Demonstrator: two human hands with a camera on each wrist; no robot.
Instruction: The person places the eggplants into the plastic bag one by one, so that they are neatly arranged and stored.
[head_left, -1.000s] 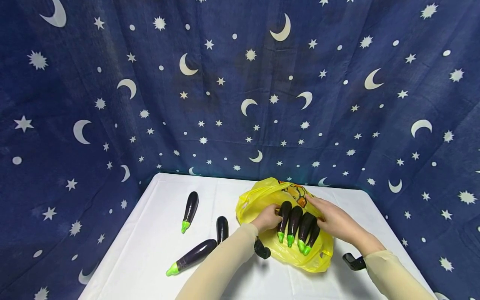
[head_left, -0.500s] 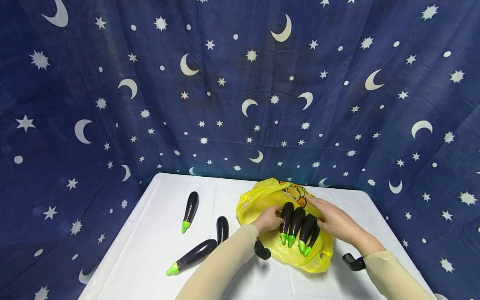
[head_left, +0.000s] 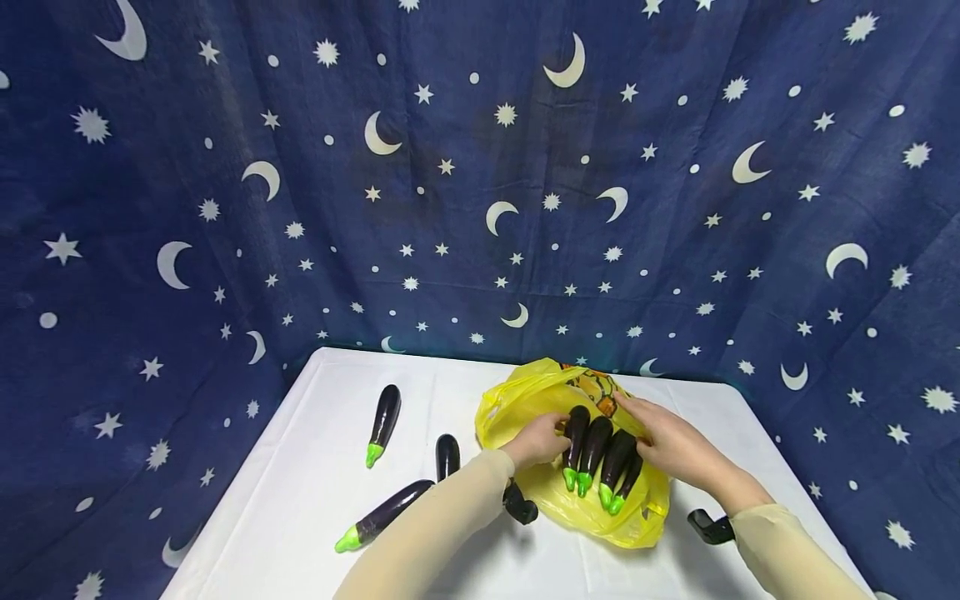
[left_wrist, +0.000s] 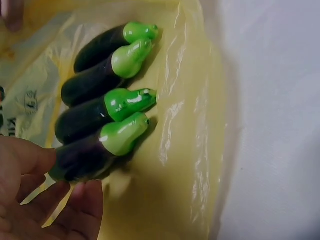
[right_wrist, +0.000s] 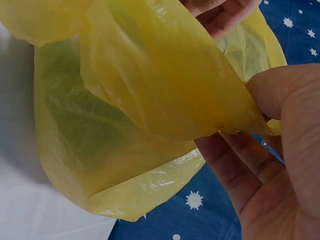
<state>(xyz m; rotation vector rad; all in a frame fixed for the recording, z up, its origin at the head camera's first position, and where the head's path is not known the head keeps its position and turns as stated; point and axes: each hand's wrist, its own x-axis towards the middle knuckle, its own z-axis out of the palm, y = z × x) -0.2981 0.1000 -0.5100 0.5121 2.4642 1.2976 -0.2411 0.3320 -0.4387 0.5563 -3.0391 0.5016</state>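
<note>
A yellow plastic bag [head_left: 555, 510] lies on the white table with its mouth spread, and several eggplants [head_left: 595, 446] rest side by side in it, green stem ends toward me. My left hand [head_left: 538, 439] reaches into the opening and holds the leftmost eggplant [left_wrist: 82, 160] near its dark rounded end, thumb on one side and fingertips on the other in the left wrist view. On the bag's right side, my right hand [head_left: 670, 437] pinches the edge of the yellow plastic [right_wrist: 160, 90] between thumb and fingers, keeping the mouth raised.
Outside the bag, to its left, lie three more eggplants: one at the back [head_left: 384, 423], one in front [head_left: 386, 514], and one [head_left: 447, 456] partly hidden by the left sleeve. Behind the table [head_left: 300, 442] hangs a dark blue cloth [head_left: 450, 208] with moons and stars.
The leftmost eggplant in the bag has shifted slightly right, closer to the others, with my left hand still at it. My right hand stays at the bag's edge.
</note>
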